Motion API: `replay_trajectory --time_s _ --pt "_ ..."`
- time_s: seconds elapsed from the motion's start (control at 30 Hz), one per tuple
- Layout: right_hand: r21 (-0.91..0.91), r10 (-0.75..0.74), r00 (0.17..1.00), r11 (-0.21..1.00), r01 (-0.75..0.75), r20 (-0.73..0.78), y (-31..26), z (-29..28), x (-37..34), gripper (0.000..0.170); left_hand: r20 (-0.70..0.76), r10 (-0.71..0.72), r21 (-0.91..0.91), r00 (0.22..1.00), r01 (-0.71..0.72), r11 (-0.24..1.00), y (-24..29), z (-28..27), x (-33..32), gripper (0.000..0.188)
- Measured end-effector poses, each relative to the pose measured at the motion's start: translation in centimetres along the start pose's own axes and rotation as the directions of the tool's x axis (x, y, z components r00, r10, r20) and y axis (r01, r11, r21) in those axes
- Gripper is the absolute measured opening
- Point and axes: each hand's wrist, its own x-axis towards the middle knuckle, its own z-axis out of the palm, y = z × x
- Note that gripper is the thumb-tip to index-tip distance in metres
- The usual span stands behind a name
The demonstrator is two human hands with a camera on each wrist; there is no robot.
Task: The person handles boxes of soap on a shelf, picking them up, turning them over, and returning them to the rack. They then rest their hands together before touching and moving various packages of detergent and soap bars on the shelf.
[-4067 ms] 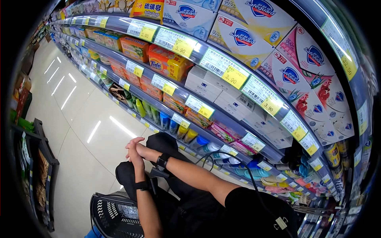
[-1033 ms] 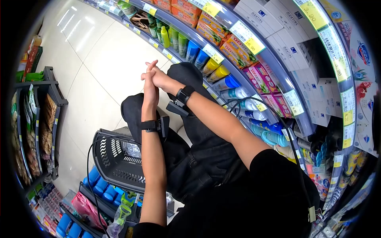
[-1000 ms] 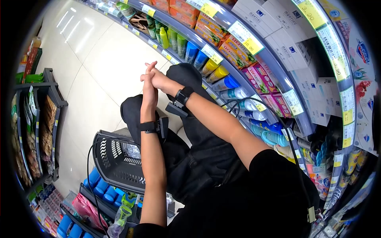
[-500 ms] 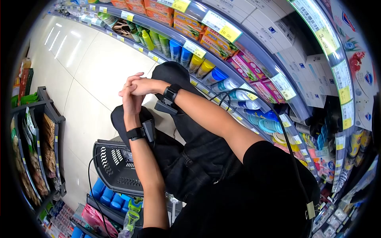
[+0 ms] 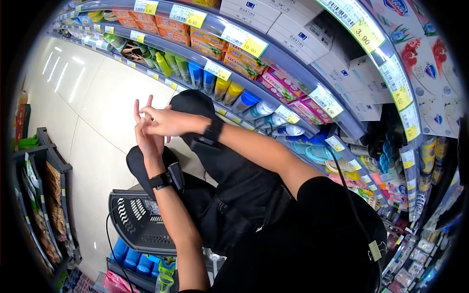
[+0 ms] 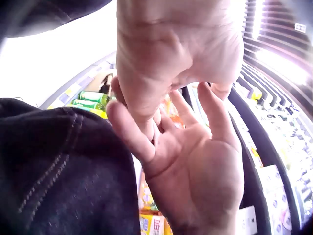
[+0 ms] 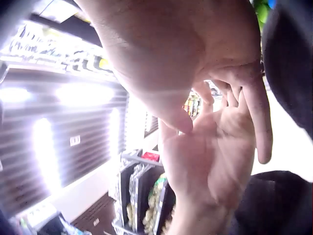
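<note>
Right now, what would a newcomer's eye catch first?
First, the left hand and right hand, fingers meeting near the dark-clothed knees in the head view. Then the stacked white boxes toward the upper right, and the dark basket at the lower left.

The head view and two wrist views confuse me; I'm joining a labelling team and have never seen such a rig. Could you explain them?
There is no robot here, just a person's bare hands. The wide picture comes from a camera worn on the head, looking forward and down. The two close-ups come from wrist cameras, one on each wrist. The left hand and right hand touch each other; I see no product in either. On the shop shelves sit white MANTING boxes, Safeguard boxes and pink boxes. Beside the person is a dark shopping basket.
</note>
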Motion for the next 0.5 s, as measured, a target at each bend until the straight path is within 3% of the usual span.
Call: replay_trajectory --time_s 0.03,0.07,0.13,0.2,0.23,0.27,0.3,0.37,0.47,0.5 --pt "-0.222 -0.101 0.995 0.97 0.097 -0.009 0.5 -0.5 -1.0 0.04 0.027 -0.021 0.057 0.999 0.019 0.998 0.1 1.1 -0.1 0.073" --pt "-0.486 -0.222 0.974 0.856 0.176 -0.038 0.9 -1.0 -2.6 0.037 0.05 -0.045 0.113 0.998 0.039 0.993 0.2 1.9 -0.3 0.072" --pt "-0.484 -0.422 0.894 0.82 0.306 -0.151 1.3 -1.6 -7.0 0.035 0.074 0.028 0.415 0.997 -0.056 0.908 -0.8 2.0 0.2 0.055" --pt "-0.391 -0.121 0.976 0.919 0.043 -0.179 -0.9 -2.8 -12.6 0.037 0.062 -0.198 0.545 0.978 0.133 0.828 0.8 4.9 0.2 0.041" --pt "-0.334 -0.059 0.973 0.942 -0.019 -0.221 -0.8 -3.3 -15.2 0.036 0.128 -0.007 0.595 0.992 -0.071 0.801 0.5 7.0 0.3 0.032" --pt "-0.275 0.001 0.968 0.959 -0.073 -0.251 -0.2 -3.7 -17.4 0.035 0.237 -0.024 0.592 0.971 -0.125 0.796 0.0 8.0 0.6 0.033" --pt "-0.295 0.002 0.935 0.949 -0.113 -0.354 0.4 -3.9 -19.4 0.038 0.251 -0.094 0.629 0.963 -0.088 0.772 0.6 10.6 0.2 0.031" --pt "-0.262 -0.003 0.817 0.948 -0.182 -0.577 1.7 -5.0 -23.0 0.044 0.453 -0.134 0.571 0.881 -0.172 0.803 -1.2 13.7 0.3 0.035" --pt "-0.103 0.025 0.567 0.976 -0.193 -0.823 1.8 -7.2 -26.5 0.055 0.487 -0.307 0.701 0.817 -0.157 0.696 -5.1 17.8 0.6 0.053" --pt "-0.166 -0.03 0.532 0.963 -0.211 -0.846 1.5 -7.6 -27.0 0.056 0.443 -0.335 0.724 0.832 -0.112 0.68 -6.8 18.8 0.8 0.056"
